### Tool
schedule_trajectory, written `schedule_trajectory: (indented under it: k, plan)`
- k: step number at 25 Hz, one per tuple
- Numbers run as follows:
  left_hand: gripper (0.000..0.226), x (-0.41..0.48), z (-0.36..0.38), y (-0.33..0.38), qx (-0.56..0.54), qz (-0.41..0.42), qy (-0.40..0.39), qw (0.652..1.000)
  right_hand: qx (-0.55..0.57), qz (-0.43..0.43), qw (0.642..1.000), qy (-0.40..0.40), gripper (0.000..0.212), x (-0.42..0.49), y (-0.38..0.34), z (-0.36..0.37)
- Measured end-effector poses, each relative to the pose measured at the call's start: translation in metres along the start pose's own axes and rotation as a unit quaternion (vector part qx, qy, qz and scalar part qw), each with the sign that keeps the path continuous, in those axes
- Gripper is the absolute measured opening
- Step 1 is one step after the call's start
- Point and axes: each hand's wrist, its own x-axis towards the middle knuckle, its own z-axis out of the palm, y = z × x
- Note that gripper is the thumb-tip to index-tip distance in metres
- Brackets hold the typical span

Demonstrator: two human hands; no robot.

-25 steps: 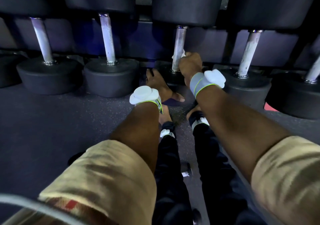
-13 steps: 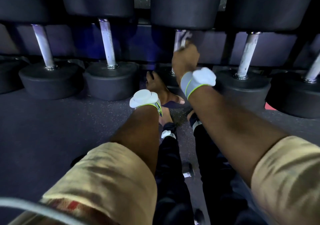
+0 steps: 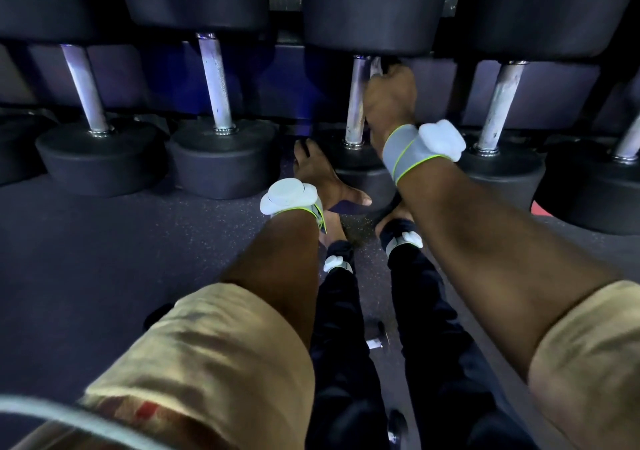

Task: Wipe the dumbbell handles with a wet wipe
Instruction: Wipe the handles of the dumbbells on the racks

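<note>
Right hand (image 3: pixel 389 97) curled round the far end of the dumbbell handle (image 3: pixel 356 106), wet wipe (image 3: pixel 375 67) pinched against the steel (only a scrap of it shows above the knuckles). Left hand (image 3: pixel 322 175) flat with fingers straight, resting against that dumbbell's near head (image 3: pixel 363 172). Neighbouring dumbbells (image 3: pixel 216 82) sit in a row on either side, along the speckled floor (image 3: pixel 104 241).
</note>
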Motion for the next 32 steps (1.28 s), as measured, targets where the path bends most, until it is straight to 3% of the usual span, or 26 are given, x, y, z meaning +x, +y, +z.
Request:
schedule_trajectory:
  k: [5,9,11,13,15,17,20,21,22,25,29,30,32]
  plan:
    - [0.163,0.000,0.002,-0.001,-0.003,-0.004,-0.007,1.000,0.040,0.025,0.999,-0.010,0.043,0.059,0.046,0.031]
    - [0.163,0.003,0.002,-0.001,-0.011,-0.005,-0.010,1.000,-0.019,-0.035,0.999,-0.013,0.027,0.006,0.021,-0.009]
    - [0.162,0.002,0.003,-0.001,-0.010,-0.001,-0.009,1.000,-0.041,-0.116,0.992,-0.028,0.028,-0.008,0.026,-0.025]
    - [0.161,0.002,0.002,-0.002,-0.012,0.000,-0.008,1.000,-0.095,-0.251,0.963,-0.019,0.037,-0.015,0.029,-0.034]
    - [0.160,0.004,0.003,-0.002,-0.010,0.000,-0.009,1.000,-0.146,-0.385,0.911,-0.005,0.041,-0.008,0.024,-0.035]
    - [0.158,0.004,0.003,-0.003,-0.011,0.007,-0.004,1.000,-0.287,-0.485,0.824,-0.056,0.044,0.003,0.021,-0.033]
    - [0.158,0.007,0.004,-0.006,-0.024,0.017,-0.001,1.000,-0.559,-0.545,0.598,-0.184,0.045,0.016,0.025,-0.037]
    - [0.158,0.007,0.005,-0.006,-0.024,0.018,-0.001,1.000,-0.598,-0.549,0.557,-0.177,0.042,0.017,0.024,-0.038]
    - [0.158,0.007,0.006,-0.006,-0.024,0.017,0.000,1.000,-0.613,-0.549,0.549,-0.147,0.038,0.019,0.019,-0.037]
    - [0.158,0.008,0.006,-0.007,-0.029,0.015,0.006,0.999,-0.600,-0.515,0.604,-0.100,0.034,0.021,-0.004,-0.028]
    - [0.160,0.008,0.006,-0.008,-0.024,0.015,-0.005,1.000,-0.628,-0.511,0.553,-0.197,0.030,-0.009,0.016,-0.028]
    - [0.160,0.007,0.005,-0.007,-0.020,0.015,-0.008,1.000,-0.630,-0.512,0.556,-0.179,0.028,-0.008,0.014,-0.026]
    - [0.161,0.009,0.004,-0.007,-0.018,0.014,-0.013,1.000,-0.617,-0.473,0.621,-0.103,0.029,0.001,-0.005,-0.018]
